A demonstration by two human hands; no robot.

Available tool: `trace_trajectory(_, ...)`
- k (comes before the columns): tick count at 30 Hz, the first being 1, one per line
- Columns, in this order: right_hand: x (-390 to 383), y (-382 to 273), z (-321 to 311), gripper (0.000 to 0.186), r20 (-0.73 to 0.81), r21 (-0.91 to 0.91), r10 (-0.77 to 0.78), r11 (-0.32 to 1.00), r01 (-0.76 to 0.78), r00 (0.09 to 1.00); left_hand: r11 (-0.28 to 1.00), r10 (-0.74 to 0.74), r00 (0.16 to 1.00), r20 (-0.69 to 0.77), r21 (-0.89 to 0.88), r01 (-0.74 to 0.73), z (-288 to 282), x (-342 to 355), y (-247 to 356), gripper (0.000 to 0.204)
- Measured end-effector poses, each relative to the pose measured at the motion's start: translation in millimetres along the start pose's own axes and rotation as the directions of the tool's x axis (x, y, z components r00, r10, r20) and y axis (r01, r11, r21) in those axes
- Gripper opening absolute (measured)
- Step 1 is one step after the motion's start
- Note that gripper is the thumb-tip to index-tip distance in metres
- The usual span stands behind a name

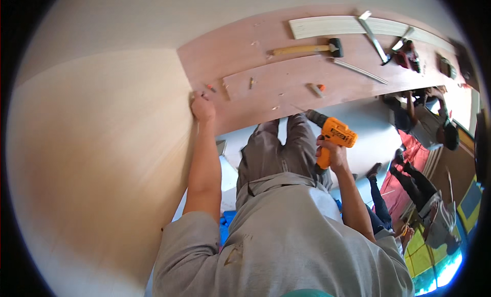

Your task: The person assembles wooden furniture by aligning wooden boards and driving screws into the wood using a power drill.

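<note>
In my right hand [334,155] is an orange cordless drill [339,132]. My fingers wrap its grip, and its dark chuck points up and left toward the edge of the pinkish wooden board [245,111]. At the board's left end, beside the pale upright panel [112,143], my left hand [203,108] is closed. Its fingertips pinch near a small dark bit that I cannot make out. Close by lies a small red-tipped item [210,87]. A thin wooden strip [276,74] lies flat on the board, with a small brass-coloured piece [251,83] on it.
A mallet [302,49], a metal rod [360,71], a metal square [374,39] and a long pale plank [327,27] lie along the board. A small orange-tipped tool [317,90] is near its front edge. Other people [429,123] stand at the right.
</note>
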State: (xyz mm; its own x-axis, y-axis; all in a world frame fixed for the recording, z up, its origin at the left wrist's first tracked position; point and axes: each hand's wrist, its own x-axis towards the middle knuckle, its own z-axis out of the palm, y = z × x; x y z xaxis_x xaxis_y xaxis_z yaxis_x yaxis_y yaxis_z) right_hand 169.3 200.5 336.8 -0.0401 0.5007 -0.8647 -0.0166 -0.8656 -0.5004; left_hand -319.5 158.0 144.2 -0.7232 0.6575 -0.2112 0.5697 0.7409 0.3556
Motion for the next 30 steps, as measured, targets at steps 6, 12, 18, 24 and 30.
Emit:
trace_trajectory(6, -17.0, -9.1, 14.1, 0.029, 0.047, 0.007, -0.025, 1.0, 0.024, 0.999, 0.97, -0.155, 0.979, 0.134, 0.209, 0.125, -5.0, -4.0, 16.0, 0.028)
trace_trajectory(12, -25.6, -31.4, 26.1, 0.025, 0.153, 0.041, -0.049, 0.998, 0.043, 0.987, 0.755, -0.01, 0.901, 0.435, -0.587, 0.291, -35.5, -54.9, 73.7, 0.025)
trace_trajectory(18, -18.6, -75.4, 35.8, 0.028, 0.277, 0.02, -0.092, 0.996, 0.09, 0.956, 0.288, 0.17, 0.727, 0.665, -0.739, 0.609, -58.3, -92.2, 177.8, 0.023)
trace_trajectory(24, 0.4, -112.4, 20.6, 0.031, 0.361, -0.015, -0.091, 0.995, 0.103, 0.928, 0.094, 0.278, 0.659, 0.698, -0.703, 0.705, -50.1, -92.4, 206.4, 0.02)
trace_trajectory(30, 12.0, -133.1, 5.1, 0.032, 0.41, -0.003, -0.062, 0.998, 0.069, 0.91, 0.086, 0.288, 0.67, 0.684, -0.715, 0.693, -48.4, -93.8, 224.9, 0.019)
